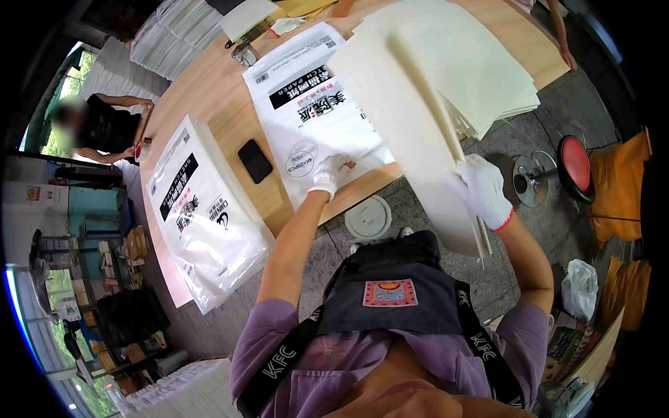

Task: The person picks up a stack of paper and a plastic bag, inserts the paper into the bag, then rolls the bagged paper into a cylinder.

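Observation:
My right hand, in a white knitted glove, grips the side of a thick stack of cream paper sheets. The stack is tilted, its near end hanging past the table edge and its far part over the table. My left hand, gloved with bare fingertips showing, pinches the near end of a flat, printed plastic bag lying on the table. The paper stack overlaps the bag's right side. To the left of the bag are a black phone and a pile of filled, printed plastic bags.
More cream sheets lie fanned at the table's right. A metal cup stands at the back. Another person is at the table's left edge. On the floor are a white round lid and a red-seated stool.

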### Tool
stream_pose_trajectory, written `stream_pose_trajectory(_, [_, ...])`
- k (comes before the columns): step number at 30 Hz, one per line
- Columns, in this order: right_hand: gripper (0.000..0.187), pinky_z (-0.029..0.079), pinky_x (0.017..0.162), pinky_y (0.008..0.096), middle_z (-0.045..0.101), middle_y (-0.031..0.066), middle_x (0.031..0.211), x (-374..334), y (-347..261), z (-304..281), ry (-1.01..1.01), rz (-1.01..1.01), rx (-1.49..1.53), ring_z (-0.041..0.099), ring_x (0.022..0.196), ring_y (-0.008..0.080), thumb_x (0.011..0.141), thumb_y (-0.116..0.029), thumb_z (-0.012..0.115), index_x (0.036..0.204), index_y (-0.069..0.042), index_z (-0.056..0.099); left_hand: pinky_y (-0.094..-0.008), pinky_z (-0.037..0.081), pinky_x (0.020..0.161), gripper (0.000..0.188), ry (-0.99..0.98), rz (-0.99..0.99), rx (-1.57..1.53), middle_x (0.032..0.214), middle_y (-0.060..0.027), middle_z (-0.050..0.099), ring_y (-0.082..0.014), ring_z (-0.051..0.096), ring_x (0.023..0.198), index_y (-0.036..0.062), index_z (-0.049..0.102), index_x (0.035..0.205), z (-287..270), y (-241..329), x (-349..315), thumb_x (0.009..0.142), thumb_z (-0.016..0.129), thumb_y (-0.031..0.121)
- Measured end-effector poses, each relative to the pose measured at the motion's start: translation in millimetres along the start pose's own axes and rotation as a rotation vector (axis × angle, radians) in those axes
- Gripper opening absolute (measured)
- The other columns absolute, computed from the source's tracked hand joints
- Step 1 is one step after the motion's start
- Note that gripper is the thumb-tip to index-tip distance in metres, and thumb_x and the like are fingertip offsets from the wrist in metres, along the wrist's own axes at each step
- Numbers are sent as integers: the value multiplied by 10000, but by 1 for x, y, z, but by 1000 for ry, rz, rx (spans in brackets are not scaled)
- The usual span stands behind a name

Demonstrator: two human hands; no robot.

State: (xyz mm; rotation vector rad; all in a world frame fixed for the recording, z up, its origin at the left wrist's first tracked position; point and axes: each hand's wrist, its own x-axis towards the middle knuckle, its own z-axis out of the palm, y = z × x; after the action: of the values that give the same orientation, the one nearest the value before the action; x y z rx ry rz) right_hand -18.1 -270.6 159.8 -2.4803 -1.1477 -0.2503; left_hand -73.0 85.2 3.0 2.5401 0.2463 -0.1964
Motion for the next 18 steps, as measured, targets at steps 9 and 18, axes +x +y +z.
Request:
stream_pose_trajectory(9, [222, 486, 524, 372, 576, 61, 690, -27, -27, 8, -171, -178, -129, 586, 651, 237, 824, -295, 604, 729, -99, 565, -309, 486, 840, 282, 174, -133, -335, 1032, -106, 692, -195, 642, 980, 29, 663, 1076, 11, -16, 29, 836, 610, 168])
stream_pose_trajectory(18, [182, 471, 492, 394, 563, 72, 680, -37, -37, -11, -122, -156, -84, 575, 632, 254, 808, -254, 605, 704, -115, 549, -313, 519, 730, 149, 69, 137, -618, 938, -72, 665, -166, 632, 845, 40, 623, 966, 63, -59, 75, 880, 565, 147])
